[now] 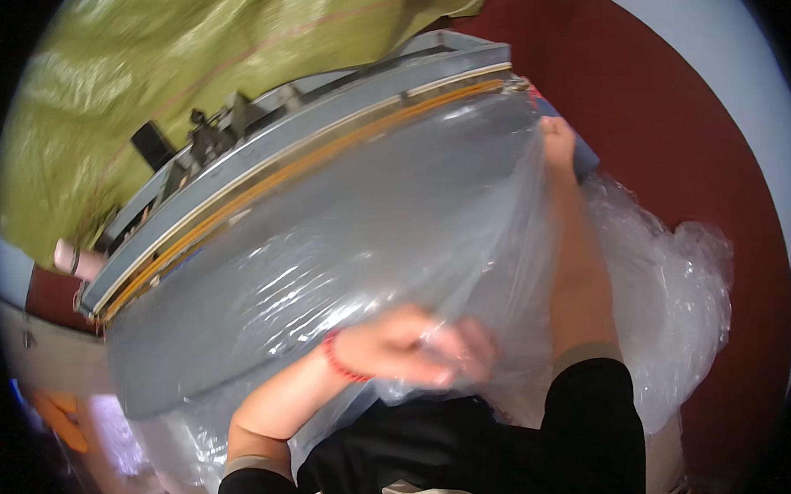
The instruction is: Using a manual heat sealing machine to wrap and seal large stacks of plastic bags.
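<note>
Clear film [310, 283] runs lengthwise from lower left to upper right, pinched there by the right hand [557, 144], while the left hand [418, 347], lower centre, is blurred, grip unclear.

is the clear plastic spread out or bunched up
Both: the clear plastic is spread across the grey table, with shiny wrinkles, and bunched up to the right of the right forearm.
</note>
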Tool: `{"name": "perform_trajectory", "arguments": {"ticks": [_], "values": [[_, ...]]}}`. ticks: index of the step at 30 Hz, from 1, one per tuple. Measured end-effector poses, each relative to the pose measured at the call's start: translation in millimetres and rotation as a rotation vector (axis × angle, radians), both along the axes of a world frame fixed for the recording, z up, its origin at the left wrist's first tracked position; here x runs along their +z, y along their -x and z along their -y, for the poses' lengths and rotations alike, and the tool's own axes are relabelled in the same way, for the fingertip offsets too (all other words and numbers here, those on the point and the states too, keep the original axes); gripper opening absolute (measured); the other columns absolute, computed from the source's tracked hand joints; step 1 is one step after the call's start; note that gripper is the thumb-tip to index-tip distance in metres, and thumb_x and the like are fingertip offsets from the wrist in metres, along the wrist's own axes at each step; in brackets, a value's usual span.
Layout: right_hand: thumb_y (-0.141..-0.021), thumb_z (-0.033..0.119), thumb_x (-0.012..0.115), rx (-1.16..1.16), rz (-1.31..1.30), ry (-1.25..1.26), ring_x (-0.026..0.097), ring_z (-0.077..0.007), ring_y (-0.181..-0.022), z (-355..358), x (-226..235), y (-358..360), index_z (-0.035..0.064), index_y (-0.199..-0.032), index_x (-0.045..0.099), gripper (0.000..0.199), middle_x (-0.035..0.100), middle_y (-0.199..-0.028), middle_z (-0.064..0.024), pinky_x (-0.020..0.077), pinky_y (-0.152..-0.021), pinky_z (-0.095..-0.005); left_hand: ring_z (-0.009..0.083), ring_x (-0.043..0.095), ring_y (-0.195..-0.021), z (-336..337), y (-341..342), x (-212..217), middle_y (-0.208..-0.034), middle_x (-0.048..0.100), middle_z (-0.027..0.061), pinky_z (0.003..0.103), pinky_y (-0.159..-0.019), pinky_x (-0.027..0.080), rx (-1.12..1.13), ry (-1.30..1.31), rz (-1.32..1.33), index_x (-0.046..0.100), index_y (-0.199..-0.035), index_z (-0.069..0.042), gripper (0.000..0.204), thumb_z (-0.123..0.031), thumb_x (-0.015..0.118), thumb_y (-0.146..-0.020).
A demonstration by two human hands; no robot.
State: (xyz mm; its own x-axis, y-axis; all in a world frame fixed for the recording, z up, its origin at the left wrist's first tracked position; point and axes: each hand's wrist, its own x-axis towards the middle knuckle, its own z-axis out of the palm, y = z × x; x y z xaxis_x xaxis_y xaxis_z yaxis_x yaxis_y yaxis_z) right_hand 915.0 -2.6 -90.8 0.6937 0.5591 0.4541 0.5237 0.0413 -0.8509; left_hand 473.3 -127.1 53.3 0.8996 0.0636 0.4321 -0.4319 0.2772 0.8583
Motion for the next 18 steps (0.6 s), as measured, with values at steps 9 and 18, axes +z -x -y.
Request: {"name": "perform_trajectory", "arguments": {"ticks": [9,18], "values": [[-0.082,0.029,0.051,-0.136,0.352,0.231,0.057,-0.0280,-0.083,9.5,8.3,-16.3,0.0040,-0.090,0.058,0.027,0.060,-0.088,-0.0146,0.0421,-0.073,-0.0345,0.0112,0.055,-0.081,79.5,338.7,42.6,-0.082,0.056,-0.0017,0.030,-0.076,0.042,1.377,0.347,0.465,0.058,-0.080,-0.012,0.039,-0.048,0.060,-0.066],[-0.084,0.032,0.048,-0.139,0.503,0.344,0.057,-0.0323,-0.081,-1.6,0.3,-9.6,0.0078,-0.092,0.058,0.027,0.060,-0.086,-0.0146,0.0435,-0.070,-0.0379,0.0165,0.051,-0.098,126.4,612.9,61.5,-0.105,0.056,0.0043,0.028,-0.087,0.041,2.205,0.214,0.222,0.055,-0.105,-0.005,0.025,-0.011,0.054,-0.081]]}}
